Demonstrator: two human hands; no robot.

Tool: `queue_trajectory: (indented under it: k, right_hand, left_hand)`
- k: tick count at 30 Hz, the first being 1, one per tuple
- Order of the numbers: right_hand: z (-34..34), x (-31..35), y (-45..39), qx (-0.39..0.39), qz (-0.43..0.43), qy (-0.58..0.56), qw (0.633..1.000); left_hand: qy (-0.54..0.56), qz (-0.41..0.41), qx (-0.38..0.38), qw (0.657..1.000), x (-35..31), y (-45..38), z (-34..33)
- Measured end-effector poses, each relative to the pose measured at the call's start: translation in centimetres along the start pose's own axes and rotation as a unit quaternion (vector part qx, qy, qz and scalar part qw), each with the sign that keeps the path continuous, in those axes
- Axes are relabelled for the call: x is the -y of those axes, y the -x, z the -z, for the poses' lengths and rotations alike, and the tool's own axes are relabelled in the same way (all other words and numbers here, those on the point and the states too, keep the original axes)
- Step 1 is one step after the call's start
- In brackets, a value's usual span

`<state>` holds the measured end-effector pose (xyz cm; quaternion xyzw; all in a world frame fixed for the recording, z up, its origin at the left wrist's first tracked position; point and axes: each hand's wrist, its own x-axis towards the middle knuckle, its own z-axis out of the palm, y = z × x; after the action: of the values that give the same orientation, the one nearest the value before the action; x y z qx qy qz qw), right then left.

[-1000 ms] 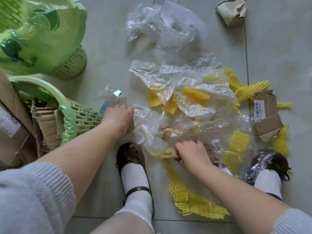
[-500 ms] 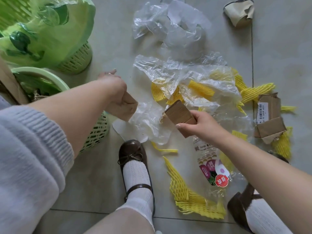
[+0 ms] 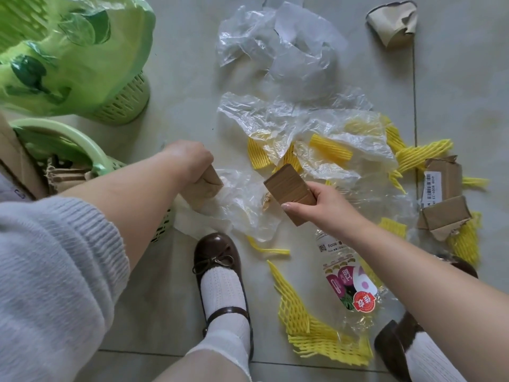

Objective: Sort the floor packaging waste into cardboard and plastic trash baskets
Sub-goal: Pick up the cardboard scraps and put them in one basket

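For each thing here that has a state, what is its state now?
Left hand: grips a cardboard piece.
Right hand: grips a cardboard slab.
Near basket: holds cardboard.
Far basket: lined with green bag.
Labelled box: torn, on floor.
Paper cup: crushed.

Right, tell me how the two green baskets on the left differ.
The near basket stands open, its rim showing, with brown cardboard inside; the far basket is covered on top by a bulging green plastic bag, so its contents cannot be seen. The near basket is partly hidden behind the left hand and forearm; the far basket stands clear of both hands. Both are light green with lattice walls.
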<state>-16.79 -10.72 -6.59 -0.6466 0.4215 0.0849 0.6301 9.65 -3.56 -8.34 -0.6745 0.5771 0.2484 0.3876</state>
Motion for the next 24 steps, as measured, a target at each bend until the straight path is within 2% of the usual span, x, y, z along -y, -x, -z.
queue_trajectory:
  k: [6,9,11,15,18,24]
  right_hand:
    - [-2.6,2.7,0.6,-0.001,0.049,-0.038,0.998]
    - [-5.9,4.1,0.4,0.015,0.073,0.059,0.995]
    - [-8.8,4.9,-0.4,0.026,0.087,0.146,0.985]
    - [-13.9,5.4,-3.7,0.053,0.070,0.268,0.959]
    - [-15.9,5.2,-5.7,0.087,0.037,0.362,0.927]
    - [-17.0,4.3,-6.3,0.115,0.058,0.505,0.853]
  left_hand:
    - [0.102,0.047,-0.197,0.974,1.5,4.2,3.8]
    - [0.258,0.093,-0.284,0.919,1.4,7.1,4.9]
    - [0.358,0.130,-0.306,0.872,1.1,7.9,4.8]
    - [0.470,0.171,-0.324,0.803,0.1,8.0,3.0]
    - [0.504,0.182,-0.325,0.779,-0.6,7.7,2.4]
    - [0.560,0.183,-0.319,0.742,-0.2,7.3,3.1]
